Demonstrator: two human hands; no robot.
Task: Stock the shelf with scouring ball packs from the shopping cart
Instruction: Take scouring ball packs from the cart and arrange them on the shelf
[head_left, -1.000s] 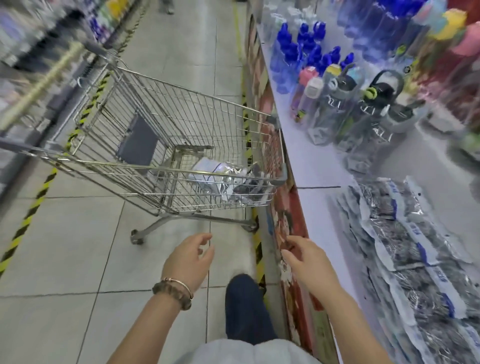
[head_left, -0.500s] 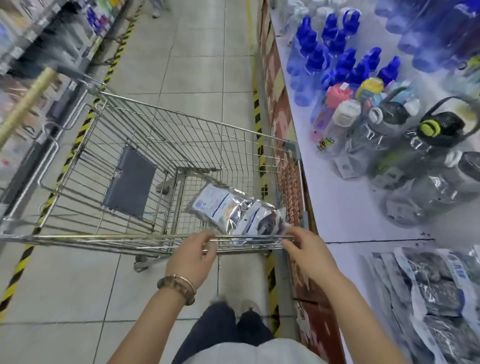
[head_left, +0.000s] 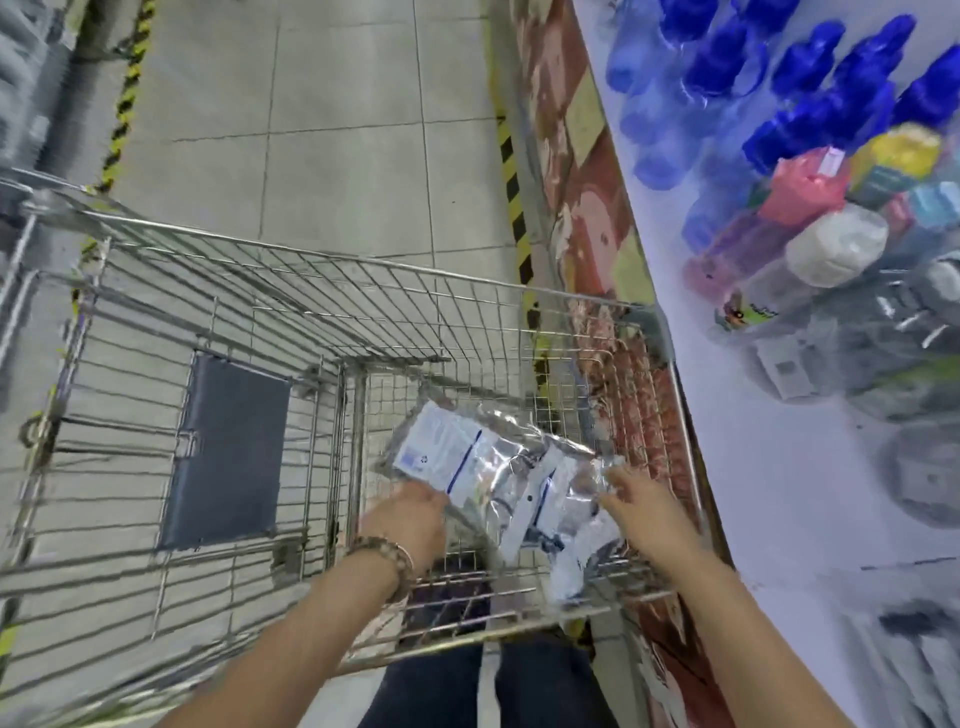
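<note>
Several silvery scouring ball packs lie in the near right corner of the wire shopping cart. The top pack has a white label with a blue line, and another pack lies beside it. Both my hands are down inside the cart. My left hand is at the lower left edge of the top pack, with its fingers hidden by the pack. My right hand touches the right side of the packs with straight fingers. The white shelf runs along the right.
Blue-capped bottles and clear bottles with coloured lids crowd the back of the shelf. The cart's grey child-seat flap is on its left side. Tiled floor with yellow-black tape lies ahead. Blurred packs lie on the shelf at the lower right.
I stepped up to the cart. Both hands passed over its near rim and dropped inside onto the packs. The view tilted down.
</note>
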